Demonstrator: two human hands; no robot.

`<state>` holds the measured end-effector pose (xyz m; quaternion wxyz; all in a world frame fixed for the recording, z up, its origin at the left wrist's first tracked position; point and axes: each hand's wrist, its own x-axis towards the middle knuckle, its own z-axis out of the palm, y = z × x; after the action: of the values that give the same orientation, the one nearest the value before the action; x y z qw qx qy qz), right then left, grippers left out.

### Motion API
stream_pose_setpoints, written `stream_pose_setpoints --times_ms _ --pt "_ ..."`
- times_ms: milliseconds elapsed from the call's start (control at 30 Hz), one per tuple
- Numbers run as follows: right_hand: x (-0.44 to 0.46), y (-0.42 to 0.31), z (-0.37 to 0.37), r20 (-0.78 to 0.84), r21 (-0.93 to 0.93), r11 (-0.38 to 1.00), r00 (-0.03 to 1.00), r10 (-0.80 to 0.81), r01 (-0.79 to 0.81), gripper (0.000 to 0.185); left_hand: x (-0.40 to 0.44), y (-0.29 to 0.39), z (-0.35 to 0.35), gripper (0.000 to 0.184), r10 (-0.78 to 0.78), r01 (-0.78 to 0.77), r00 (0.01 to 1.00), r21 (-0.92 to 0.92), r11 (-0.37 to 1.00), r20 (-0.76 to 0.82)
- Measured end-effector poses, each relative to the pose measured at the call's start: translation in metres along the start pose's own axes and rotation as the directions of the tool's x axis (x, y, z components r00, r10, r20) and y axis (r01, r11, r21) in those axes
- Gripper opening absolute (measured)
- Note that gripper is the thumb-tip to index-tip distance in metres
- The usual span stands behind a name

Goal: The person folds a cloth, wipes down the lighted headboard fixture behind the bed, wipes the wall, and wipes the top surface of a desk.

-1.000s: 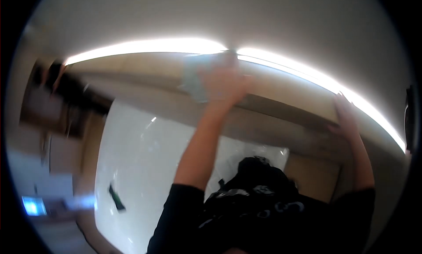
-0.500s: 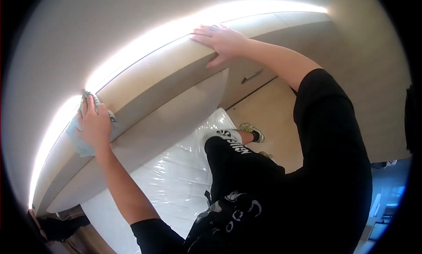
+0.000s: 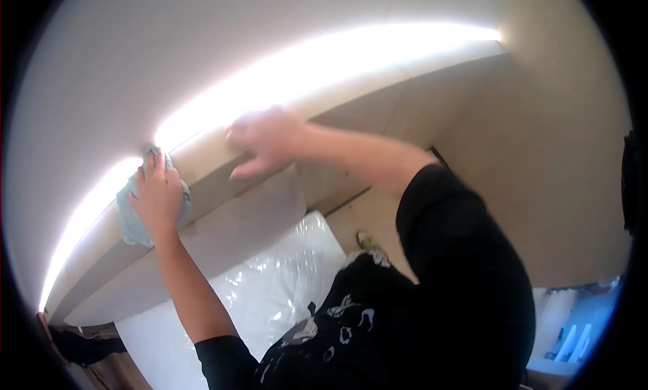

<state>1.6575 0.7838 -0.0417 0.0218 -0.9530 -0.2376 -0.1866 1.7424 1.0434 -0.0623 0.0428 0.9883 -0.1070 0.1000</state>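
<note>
A pale green cloth [image 3: 135, 218] lies against the long wooden ledge [image 3: 364, 91], beside a gap in the bright light strip [image 3: 84, 218]. My left hand [image 3: 162, 194] presses the cloth there, fingers over it. To its right, my right hand [image 3: 270, 141] is at the ledge, blurred by motion, with its thumb apart from the other fingers and nothing visible in it. Whether it touches the ledge, I cannot tell.
Below the ledge is a white mattress [image 3: 260, 292] under shiny clear plastic. A wooden panel [image 3: 540, 167] rises on the right. Dark fabric [image 3: 88, 348] hangs at the lower left. My shoe [image 3: 366, 240] shows on the floor.
The view has swung round. My right hand has moved left along the ledge, closer to my left hand, which stays on the cloth near the gap in the light strip.
</note>
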Motion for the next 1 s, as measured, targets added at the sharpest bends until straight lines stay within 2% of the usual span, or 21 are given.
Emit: stream_pose_setpoints --times_ms 33,100,167,267,333,367,400,433,467,533,567,600,667,700,800,867,933,967,1000 --pt "0.006 -0.013 0.015 -0.138 0.036 0.994 0.986 -0.093 0.098 0.054 -0.004 0.006 -0.004 0.057 0.007 -0.007 1.0 -0.001 1.0 0.001" --pt "0.02 -0.033 0.042 -0.399 0.088 0.945 0.88 -0.257 0.316 0.047 -0.007 0.005 0.002 0.058 0.066 -0.066 0.998 0.022 0.998 -0.022" --pt "0.026 -0.071 0.042 -0.676 0.291 0.89 0.733 -0.069 0.352 0.039 -0.016 0.02 -0.002 0.06 0.113 -0.114 0.992 -0.013 0.993 -0.06" --pt "0.005 -0.058 0.026 -0.765 0.076 0.91 0.609 -0.208 0.407 0.027 -0.019 0.008 0.005 0.063 0.175 -0.176 0.984 -0.021 0.984 -0.039" --pt "-0.022 0.002 0.023 -0.806 0.073 0.97 0.587 -0.08 0.232 0.015 -0.004 0.007 0.021 0.065 0.175 -0.175 0.984 -0.039 0.984 -0.022" --pt "-0.059 0.056 0.01 -0.798 -0.034 0.999 0.601 -0.05 0.037 0.006 -0.005 0.031 0.023 0.066 0.195 -0.196 0.981 -0.04 0.98 -0.018" --pt "-0.069 0.093 0.016 -0.699 0.085 0.981 0.691 0.185 -0.176 0.012 0.001 0.021 0.03 0.067 0.205 -0.206 0.978 -0.052 0.977 -0.026" --pt "-0.071 0.115 -0.005 -0.653 0.0 0.899 0.681 0.332 -0.439 0.02 0.01 0.009 0.037 0.068 0.214 -0.217 0.976 -0.067 0.974 -0.043" --pt "-0.088 0.156 -0.012 -0.604 -0.13 0.838 0.712 0.357 -0.53 0.032 0.015 0.005 0.04 0.068 0.211 -0.215 0.976 -0.07 0.974 -0.057" --pt "-0.083 0.207 0.04 -0.501 -0.236 0.707 0.707 0.499 -0.666 0.043 0.041 -0.039 0.075 0.069 0.183 -0.186 0.982 -0.066 0.98 -0.053" --pt "-0.071 0.217 0.075 -0.441 -0.296 0.636 0.693 0.571 -0.713 0.048 0.057 -0.069 0.092 0.071 0.134 -0.136 0.99 -0.061 0.989 -0.039" --pt "-0.126 0.255 0.045 -0.387 -0.359 0.56 0.665 0.639 -0.747 0.051 0.037 -0.012 0.066 0.071 0.168 -0.172 0.984 -0.064 0.983 -0.067" --pt "-0.057 0.215 0.076 -0.416 -0.27 0.523 0.588 0.694 -0.809 0.057 0.064 -0.054 0.094 0.071 0.152 -0.158 0.984 -0.063 0.985 -0.088" --pt "-0.049 0.215 0.076 -0.393 -0.246 0.521 0.576 0.717 -0.817 0.057 0.063 -0.051 0.089 0.07 0.146 -0.152 0.986 -0.076 0.985 -0.081" --pt "-0.028 0.191 0.105 -0.224 -0.205 0.487 0.525 0.821 -0.849 0.058 0.083 -0.102 0.093 0.066 0.119 -0.124 0.989 -0.059 0.99 -0.09" --pt "-0.027 0.191 0.129 -0.184 -0.139 0.49 0.509 0.841 -0.861 0.058 0.081 -0.118 0.104 0.064 0.121 -0.124 0.986 -0.013 0.992 -0.111" --pt "0.003 0.182 0.169 -0.196 -0.065 0.536 0.538 0.82 -0.842 0.05 0.103 -0.164 0.112 0.066 0.104 -0.105 0.994 -0.03 0.994 -0.035" --pt "0.005 0.195 0.195 -0.205 -0.045 0.556 0.552 0.808 -0.83 0.049 0.109 -0.19 0.121 0.066 0.126 -0.13 0.989 -0.063 0.989 -0.073" --pt "0.031 0.178 0.197 -0.191 -0.039 0.617 0.612 0.768 -0.786 0.045 0.117 -0.213 0.126 0.064 0.101 -0.112 0.99 -0.121 0.986 -0.093"
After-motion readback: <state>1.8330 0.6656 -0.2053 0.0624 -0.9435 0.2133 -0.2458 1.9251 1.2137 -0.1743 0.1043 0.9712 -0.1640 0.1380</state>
